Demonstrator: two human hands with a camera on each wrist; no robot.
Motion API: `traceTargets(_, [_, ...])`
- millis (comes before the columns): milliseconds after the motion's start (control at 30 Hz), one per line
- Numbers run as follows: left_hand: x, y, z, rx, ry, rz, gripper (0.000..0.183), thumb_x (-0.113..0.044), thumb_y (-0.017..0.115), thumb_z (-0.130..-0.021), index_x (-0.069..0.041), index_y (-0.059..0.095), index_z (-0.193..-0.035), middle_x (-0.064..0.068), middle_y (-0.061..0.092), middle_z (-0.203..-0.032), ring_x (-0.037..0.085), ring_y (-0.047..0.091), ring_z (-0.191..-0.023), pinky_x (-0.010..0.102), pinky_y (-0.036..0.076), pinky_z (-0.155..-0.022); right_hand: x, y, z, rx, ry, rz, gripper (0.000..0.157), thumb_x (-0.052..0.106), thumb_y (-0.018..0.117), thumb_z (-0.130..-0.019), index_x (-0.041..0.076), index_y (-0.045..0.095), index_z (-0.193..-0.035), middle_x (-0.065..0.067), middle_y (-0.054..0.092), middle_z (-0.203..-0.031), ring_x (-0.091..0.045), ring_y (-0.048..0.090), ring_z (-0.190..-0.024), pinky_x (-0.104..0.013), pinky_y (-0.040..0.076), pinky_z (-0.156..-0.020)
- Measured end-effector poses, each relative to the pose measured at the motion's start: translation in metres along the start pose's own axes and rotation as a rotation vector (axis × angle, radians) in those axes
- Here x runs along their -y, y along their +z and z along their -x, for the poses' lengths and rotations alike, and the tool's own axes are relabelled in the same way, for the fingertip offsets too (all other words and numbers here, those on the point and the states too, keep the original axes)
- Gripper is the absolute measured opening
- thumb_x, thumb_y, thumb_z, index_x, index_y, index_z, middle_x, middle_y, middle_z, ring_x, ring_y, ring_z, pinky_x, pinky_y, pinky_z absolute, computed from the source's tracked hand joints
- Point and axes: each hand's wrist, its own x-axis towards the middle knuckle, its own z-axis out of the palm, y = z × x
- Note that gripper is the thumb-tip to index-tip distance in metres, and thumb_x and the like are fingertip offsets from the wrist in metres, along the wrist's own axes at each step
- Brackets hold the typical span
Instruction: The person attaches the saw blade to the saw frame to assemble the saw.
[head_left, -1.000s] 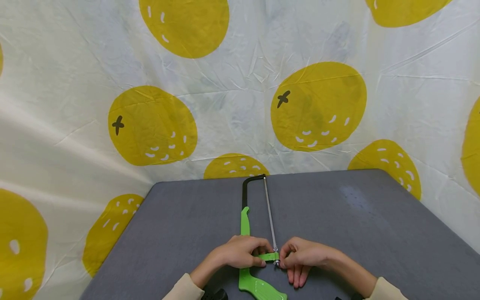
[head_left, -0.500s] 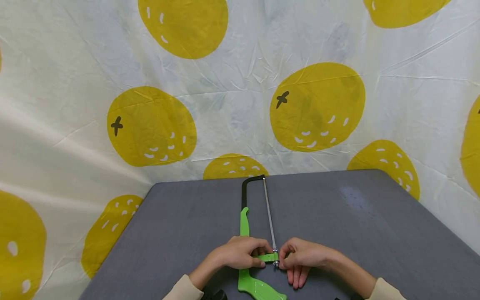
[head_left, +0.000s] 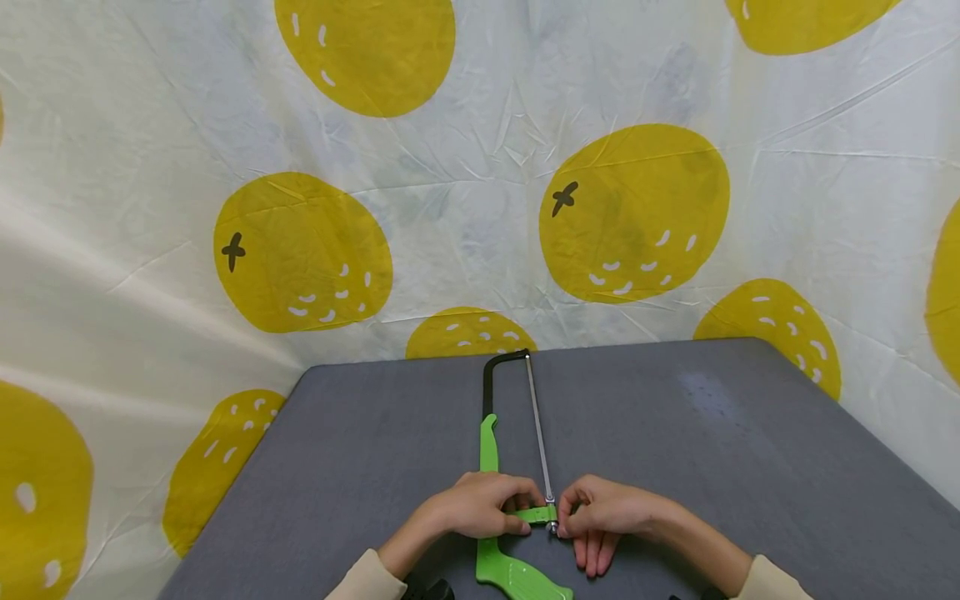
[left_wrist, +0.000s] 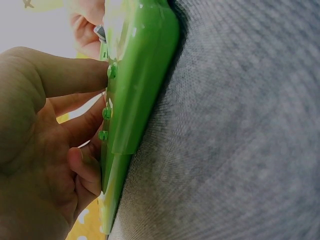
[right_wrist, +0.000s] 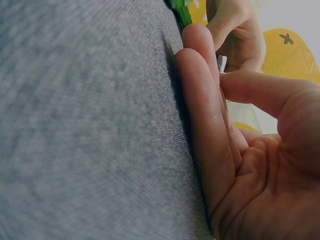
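A hacksaw lies flat on the grey table in the head view, its green handle [head_left: 521,575] toward me and its black frame [head_left: 489,383] reaching away. The thin metal blade [head_left: 538,425] runs along its right side. My left hand [head_left: 486,505] lies over the green body, thumb and fingers gripping the short green crosspiece [head_left: 536,516]. At the blade's near end sits a small silver wing nut [head_left: 552,528], and my right hand [head_left: 611,510] pinches it between thumb and index finger. The other right fingers [right_wrist: 205,110] stretch out along the tabletop in the right wrist view.
The grey table [head_left: 375,433] extends around the saw on all sides, with a pale smudge [head_left: 708,396] at its far right. Behind it hangs a white sheet [head_left: 465,233] printed with big yellow fruit, close to the table's back edge.
Both hands stay at nearly the same spots on the saw. The small wing nut shows at a slightly different angle, and the head view has shifted a little.
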Motion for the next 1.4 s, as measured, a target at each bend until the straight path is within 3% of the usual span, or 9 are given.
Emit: traceTargets(1400, [-0.0002,0.0001,-0.0003,-0.001,0.011,0.0,0.024,-0.028,0.074,-0.096,-0.034,0.07,-0.12,-0.02,0.068,-0.094,-0.008,0.057,-0.081,0.018,0.046,-0.075,-0.0013,0.0014,0.0004,-0.021,-0.004,0.031,0.006,0.007,0.063,-0.094,0.002,0.066,-0.094,-0.002,0.071,-0.066,-0.007,0.069,-0.053,-0.024,0.055,-0.048])
